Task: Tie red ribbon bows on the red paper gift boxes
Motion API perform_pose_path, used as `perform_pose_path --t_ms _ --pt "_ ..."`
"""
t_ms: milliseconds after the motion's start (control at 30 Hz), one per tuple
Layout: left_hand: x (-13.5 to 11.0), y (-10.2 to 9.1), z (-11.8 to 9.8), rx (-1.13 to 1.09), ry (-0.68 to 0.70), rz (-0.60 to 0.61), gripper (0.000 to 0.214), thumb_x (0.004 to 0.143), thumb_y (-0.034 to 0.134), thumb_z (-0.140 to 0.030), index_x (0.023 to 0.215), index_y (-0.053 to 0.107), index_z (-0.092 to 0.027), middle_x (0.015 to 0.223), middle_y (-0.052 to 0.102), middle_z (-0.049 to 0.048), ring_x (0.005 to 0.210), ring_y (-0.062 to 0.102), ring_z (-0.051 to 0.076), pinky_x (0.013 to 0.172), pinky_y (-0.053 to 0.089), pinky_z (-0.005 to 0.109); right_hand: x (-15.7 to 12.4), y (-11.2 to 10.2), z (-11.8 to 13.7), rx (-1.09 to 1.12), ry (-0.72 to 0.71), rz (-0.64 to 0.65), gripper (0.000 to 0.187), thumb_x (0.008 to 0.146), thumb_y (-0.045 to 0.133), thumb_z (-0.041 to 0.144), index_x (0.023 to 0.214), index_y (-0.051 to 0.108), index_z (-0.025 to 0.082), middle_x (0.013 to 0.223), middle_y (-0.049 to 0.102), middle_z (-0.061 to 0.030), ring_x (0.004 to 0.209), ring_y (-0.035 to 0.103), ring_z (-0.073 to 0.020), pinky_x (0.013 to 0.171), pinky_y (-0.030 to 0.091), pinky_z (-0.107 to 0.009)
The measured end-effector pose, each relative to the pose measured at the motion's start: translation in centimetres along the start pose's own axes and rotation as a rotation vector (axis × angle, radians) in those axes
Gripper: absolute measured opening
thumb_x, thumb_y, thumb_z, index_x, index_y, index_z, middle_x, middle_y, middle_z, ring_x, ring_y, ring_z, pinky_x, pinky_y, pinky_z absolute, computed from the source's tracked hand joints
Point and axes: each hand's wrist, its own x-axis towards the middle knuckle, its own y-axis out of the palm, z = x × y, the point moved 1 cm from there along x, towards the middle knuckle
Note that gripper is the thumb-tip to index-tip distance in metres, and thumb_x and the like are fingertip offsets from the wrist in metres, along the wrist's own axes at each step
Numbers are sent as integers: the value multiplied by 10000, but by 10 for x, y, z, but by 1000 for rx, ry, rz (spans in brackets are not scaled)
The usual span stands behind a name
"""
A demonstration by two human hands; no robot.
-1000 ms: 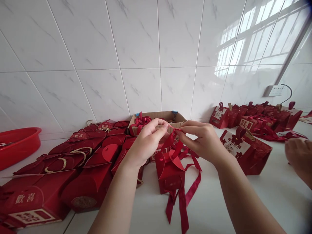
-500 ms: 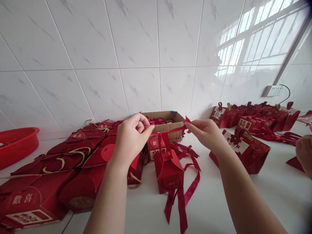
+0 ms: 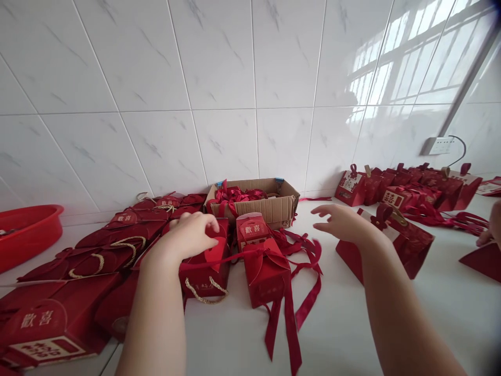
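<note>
A small red gift box (image 3: pixel 270 274) stands on the table between my hands, its curved top flaps closed. Red ribbon (image 3: pixel 293 313) crosses its top; one strand runs left, passing below my left hand (image 3: pixel 188 235), and tails hang down the front and right. My left hand hovers above a red box with a rope handle (image 3: pixel 205 271), thumb and fingers apart, holding nothing visible. To the right, my right hand (image 3: pixel 340 222) is in the air with fingers spread, apart from the ribbon. A blurred ribbon end lies between it and the small box.
Behind stands a cardboard box (image 3: pixel 270 211) of red ribbons. Several larger red boxes (image 3: pixel 74 313) fill the left, beside a red basin (image 3: pixel 31 235). Triangular red boxes (image 3: pixel 407 245) stand right. Another person's hand (image 3: pixel 493 224) touches a red piece at the right edge.
Both hands have let go of the ribbon and moved apart, left hand down and left, right hand slightly right. The raised ribbon has dropped across the small box, which has shifted slightly.
</note>
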Motion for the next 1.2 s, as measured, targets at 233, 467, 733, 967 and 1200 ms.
perform_pose_path --t_ms 233,467,733,967,1200 --pt "-9 22 -48 -75 276 356 227 619 618 -374 813 599 -258 900 660 34 734 602 225 553 387 269 -14 23 60 131 -330 464 181 811 567 347 878 689 231 920 698 -49 771 621 -201 608 454 -284" --pt "-2 36 -54 -24 238 388 188 632 597 -388 692 542 -219 764 651 49 572 537 186 474 325 271 -13 39 67 70 -284 513 219 767 620 350 626 543 201 664 629 -28 570 513 -146 473 329 -252" --pt "1 37 -56 53 265 468 197 682 563 -425 671 539 -230 716 620 2 574 512 163 470 338 260 -8 41 65 148 -344 741 313 734 637 411 580 502 173 586 519 23 522 389 -86 470 286 -230" --pt "11 45 -55 46 265 552 190 668 596 -405 664 536 -225 711 590 -11 580 473 147 494 333 268 1 44 51 124 -290 744 227 708 651 352 623 540 173 623 580 16 544 436 -96 494 304 -232" --pt "16 41 -41 -10 278 605 154 675 583 -312 626 478 -210 621 492 -41 547 384 120 517 288 256 4 41 35 194 -285 823 205 700 648 349 633 562 175 608 543 32 556 411 -94 513 301 -233"
